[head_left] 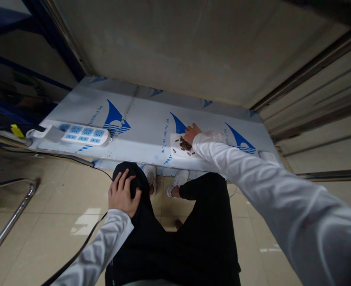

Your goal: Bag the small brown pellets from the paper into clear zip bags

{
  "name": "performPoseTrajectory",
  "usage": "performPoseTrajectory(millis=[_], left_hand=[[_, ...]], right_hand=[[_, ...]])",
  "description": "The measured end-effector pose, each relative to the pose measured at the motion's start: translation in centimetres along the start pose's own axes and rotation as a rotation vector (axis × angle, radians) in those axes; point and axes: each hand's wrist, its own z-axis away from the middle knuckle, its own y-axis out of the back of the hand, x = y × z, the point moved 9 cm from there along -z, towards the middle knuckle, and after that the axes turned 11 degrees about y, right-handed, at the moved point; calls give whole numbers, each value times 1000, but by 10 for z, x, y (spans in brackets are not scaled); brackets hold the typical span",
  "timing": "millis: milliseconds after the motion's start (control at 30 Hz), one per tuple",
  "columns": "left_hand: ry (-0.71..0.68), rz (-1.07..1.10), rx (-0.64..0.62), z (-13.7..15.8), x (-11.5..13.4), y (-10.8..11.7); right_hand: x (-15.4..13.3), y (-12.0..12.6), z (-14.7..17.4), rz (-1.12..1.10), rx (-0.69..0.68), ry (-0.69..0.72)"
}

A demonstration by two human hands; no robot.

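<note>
My left hand [124, 193] lies on my left knee, palm down, fingers spread over the black trousers [151, 242], holding nothing. On the metal bench my right hand [192, 134] reaches to a small pile of dark brown oblong pieces [185, 144], like seeds or beans. Its fingers are bent down at the pile's far edge, and whatever is between the fingertips is hidden. Beneath the pieces is a white sheet [177, 150], with a few pieces scattered towards its near edge. Crumpled clear plastic [218, 136] lies just beyond my right sleeve.
A white power strip [87, 134] with blue sockets sits at the left of the film-covered bench [142, 131]. Its black cable [74, 158] runs along the front edge. A white object [269, 157] rests at the right end. A chrome chair frame [17, 216] stands at left.
</note>
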Motion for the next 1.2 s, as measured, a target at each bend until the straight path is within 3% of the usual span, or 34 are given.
performPoseTrajectory(millis=[300, 500, 700, 900, 1067, 1133, 1200], left_hand=[[30, 21, -17, -1, 2, 4], [27, 11, -21, -2, 2, 4], [23, -3, -23, -1, 2, 3], [33, 7, -31, -1, 1, 4], [26, 5, -50, -1, 1, 3], [24, 10, -54, -2, 0, 1], [23, 18, -55, -2, -1, 0]], right_hand=[[6, 7, 10, 108, 15, 35], [5, 3, 18, 215, 44, 147], [1, 8, 28, 84, 129, 284], [30, 3, 55, -341, 405, 162], [58, -13, 103, -579, 717, 4], [84, -20, 128, -637, 834, -116], [119, -29, 155, -677, 941, -325]])
